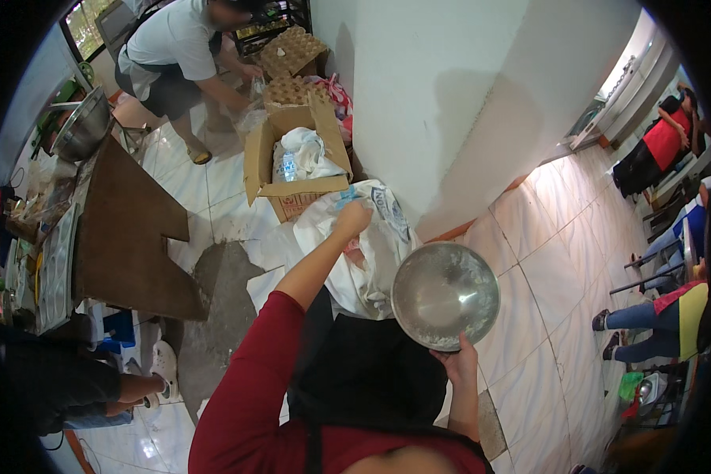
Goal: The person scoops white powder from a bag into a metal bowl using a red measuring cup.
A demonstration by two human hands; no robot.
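My right hand (461, 359) grips the lower rim of a stainless steel mixing bowl (446, 296), its thumb over the edge. White powdery residue clings to the inside of the bowl, which is tilted so that I look into it. My left hand (355, 217) reaches forward, its fingers curled at the upper part of a white woven sack (382, 260) that bears printing. Something pink and clear plastic shows in the mouth of the sack. The sack stands on the floor before me, against an opened cardboard box (284, 204) with white bags (303, 153) inside.
Egg trays (293, 50) are stacked behind the box, beside a white wall (415, 118). A co-worker (178, 47) bends there over plastic bags. At left stands a wooden table (127, 237) bearing a steel bowl (83, 127); another person's legs (136, 394) are near. More people (657, 320) are at right.
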